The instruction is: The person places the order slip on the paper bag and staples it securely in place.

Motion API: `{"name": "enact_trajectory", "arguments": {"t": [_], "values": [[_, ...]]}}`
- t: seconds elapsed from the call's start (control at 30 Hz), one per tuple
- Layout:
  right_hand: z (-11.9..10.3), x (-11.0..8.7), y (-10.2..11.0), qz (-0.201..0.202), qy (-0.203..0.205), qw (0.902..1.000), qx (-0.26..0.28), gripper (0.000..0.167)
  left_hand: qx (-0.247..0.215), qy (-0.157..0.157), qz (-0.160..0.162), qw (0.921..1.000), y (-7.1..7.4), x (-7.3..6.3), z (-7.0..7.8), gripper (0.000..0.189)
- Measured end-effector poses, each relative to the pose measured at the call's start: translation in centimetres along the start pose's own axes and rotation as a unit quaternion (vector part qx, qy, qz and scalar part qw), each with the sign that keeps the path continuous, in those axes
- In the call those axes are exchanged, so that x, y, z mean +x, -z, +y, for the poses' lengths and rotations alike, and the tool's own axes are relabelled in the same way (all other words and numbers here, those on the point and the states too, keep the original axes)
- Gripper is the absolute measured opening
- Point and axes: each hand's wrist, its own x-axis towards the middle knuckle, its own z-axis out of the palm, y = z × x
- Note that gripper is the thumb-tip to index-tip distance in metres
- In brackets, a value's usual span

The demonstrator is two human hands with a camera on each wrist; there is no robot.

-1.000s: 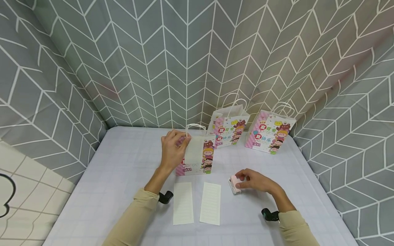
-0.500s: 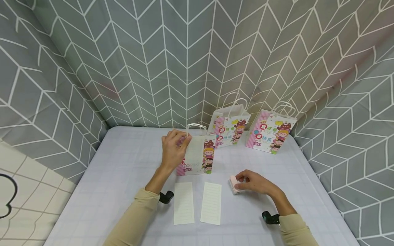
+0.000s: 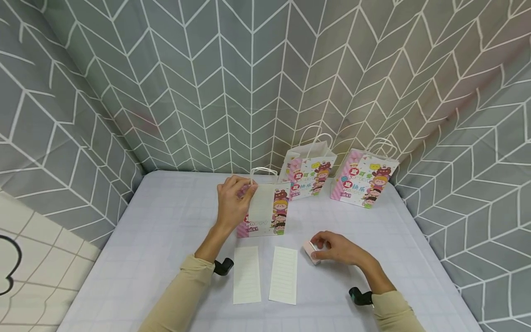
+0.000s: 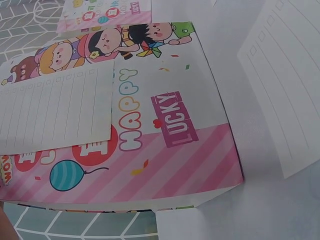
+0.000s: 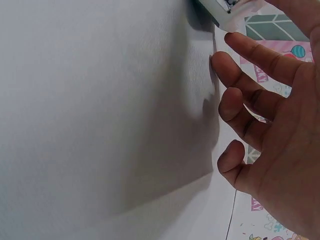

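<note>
A lined paper slip [image 3: 260,203] lies against the front of a small printed gift bag [image 3: 281,216] with white handles. My left hand [image 3: 233,200] pinches the slip and the bag together at the top left edge. In the left wrist view the slip [image 4: 60,107] covers part of the bag's lettering, and the pinching fingertips are out of frame. My right hand [image 3: 338,246] holds a small pink stapler [image 3: 310,252] by thumb and fingertips near the tabletop. Only a corner of the stapler [image 5: 232,15] shows in the right wrist view, where several other fingers are loosely bent.
Two more lined slips, a left one [image 3: 246,275] and a right one [image 3: 283,275], lie in front of the bag. Two matching gift bags, one in the middle [image 3: 311,180] and one at right [image 3: 364,179], stand behind, near the patterned curtain [image 3: 249,92].
The right hand has shifted slightly left and turned the stapler at an angle. The left hand, bag and slips have stayed in place.
</note>
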Motion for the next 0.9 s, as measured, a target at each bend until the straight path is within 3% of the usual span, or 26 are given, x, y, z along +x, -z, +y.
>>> {"name": "enact_trajectory", "arguments": {"t": [0.53,0.9], "values": [[-0.8,-0.3,-0.7,-0.027,0.021,0.9994,-0.004,0.048,0.002,0.008,-0.008,0.9999,0.3,-0.1,0.3,0.013],[-1.3,-0.6,-0.3,-0.006,0.064,0.9979,-0.004,0.047,0.000,0.006,-0.001,1.0000,0.1,0.0,0.3,0.011]]}}
